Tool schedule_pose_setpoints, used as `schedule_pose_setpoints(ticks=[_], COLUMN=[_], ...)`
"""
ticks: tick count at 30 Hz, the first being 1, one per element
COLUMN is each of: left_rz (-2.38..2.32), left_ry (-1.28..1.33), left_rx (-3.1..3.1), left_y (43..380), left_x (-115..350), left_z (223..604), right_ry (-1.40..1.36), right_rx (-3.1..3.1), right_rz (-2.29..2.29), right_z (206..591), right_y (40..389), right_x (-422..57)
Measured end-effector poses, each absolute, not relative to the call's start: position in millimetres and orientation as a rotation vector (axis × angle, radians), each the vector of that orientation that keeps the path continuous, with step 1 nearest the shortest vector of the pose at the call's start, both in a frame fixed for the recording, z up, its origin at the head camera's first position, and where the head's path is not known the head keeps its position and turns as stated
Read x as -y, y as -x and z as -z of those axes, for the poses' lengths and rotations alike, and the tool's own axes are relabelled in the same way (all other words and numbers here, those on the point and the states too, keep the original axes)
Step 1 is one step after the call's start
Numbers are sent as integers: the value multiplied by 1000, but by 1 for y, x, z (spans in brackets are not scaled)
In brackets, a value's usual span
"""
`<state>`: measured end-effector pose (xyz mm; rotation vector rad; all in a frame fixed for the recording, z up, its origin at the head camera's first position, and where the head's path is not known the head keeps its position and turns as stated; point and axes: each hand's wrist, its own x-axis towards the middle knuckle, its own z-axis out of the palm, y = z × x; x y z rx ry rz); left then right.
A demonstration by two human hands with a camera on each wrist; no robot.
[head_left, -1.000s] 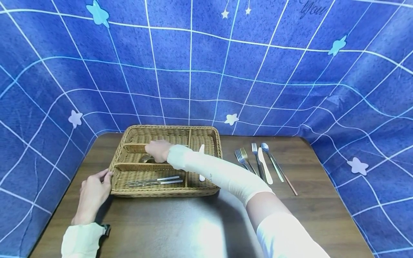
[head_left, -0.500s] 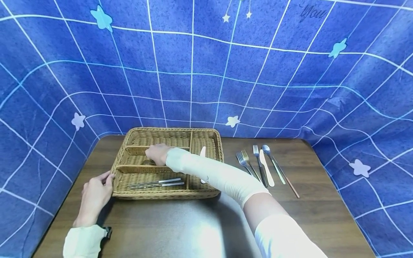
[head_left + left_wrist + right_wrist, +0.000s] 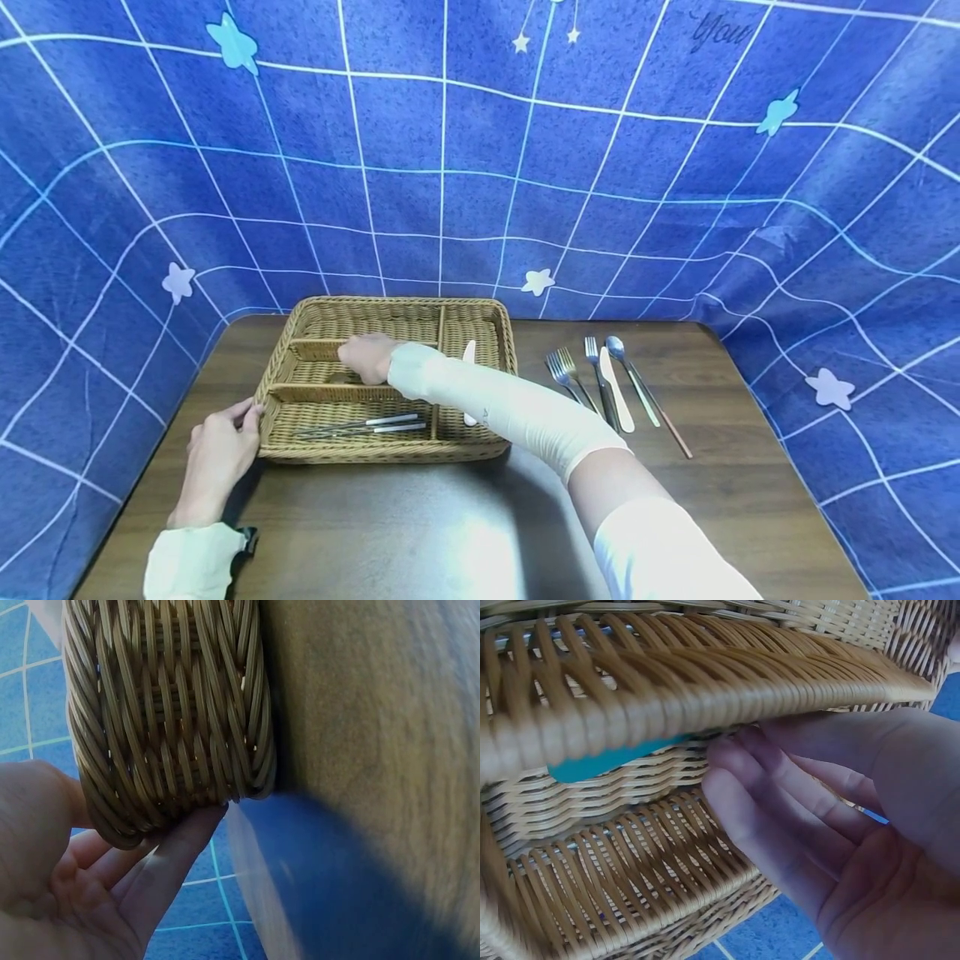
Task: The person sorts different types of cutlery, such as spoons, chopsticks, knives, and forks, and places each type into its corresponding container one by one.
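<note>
A wicker basket [image 3: 386, 454] with several compartments sits on the table. My left hand [image 3: 221, 454] grips its left end, thumb above and fingers beneath the weave in the left wrist view [image 3: 172, 862]. My right hand [image 3: 367, 358] reaches into the middle compartment, fingers curled. There it pinches a spoon, whose teal handle [image 3: 619, 759] runs out from the fingertips low beside a divider [image 3: 705, 694]; its bowl is mostly hidden in the head view. Silver chopsticks with white ends [image 3: 397, 423] lie in the front compartment. A pale knife [image 3: 469, 352] lies in the right one, partly behind my right arm.
Right of the basket, on the wooden table [image 3: 750, 492], lie several forks [image 3: 557, 367], a cream knife [image 3: 615, 387], a spoon [image 3: 617, 346] and thin handles, one copper-coloured [image 3: 671, 429]. A blue curtain [image 3: 480, 192] with a grid pattern stands close behind.
The spoon's bowl showed left of my right hand a second ago; now it is mostly covered, with that hand slightly lower in the compartment. My left hand keeps its grip on the basket.
</note>
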<state>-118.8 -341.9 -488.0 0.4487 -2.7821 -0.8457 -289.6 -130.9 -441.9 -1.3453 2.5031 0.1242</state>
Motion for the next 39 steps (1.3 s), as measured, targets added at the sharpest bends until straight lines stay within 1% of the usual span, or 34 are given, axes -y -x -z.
schedule_pose_setpoints(ticks=[11,19,25,28,34,39], left_rz=[846,851,849,850,850,853], left_ry=[-444,-441,-424,-421,-416,-413], left_rx=[2792,2785,2779,2782,2779,2786], left_y=[118,118,119,120,120,120], left_x=[343,344,344,343,343,345], left_z=[487,488,489,490,489,489], right_ry=[1359,1448,1463,1454,1367,1215], right_rx=[-2528,-2557,-2658,-2708,-2841,-2919], right_rz=[-37,172,211,260,380,486], right_z=[424,401,378,374,384,394], right_y=[287,279,264,259,250,239], right_x=[120,87,41,11,-54,-106])
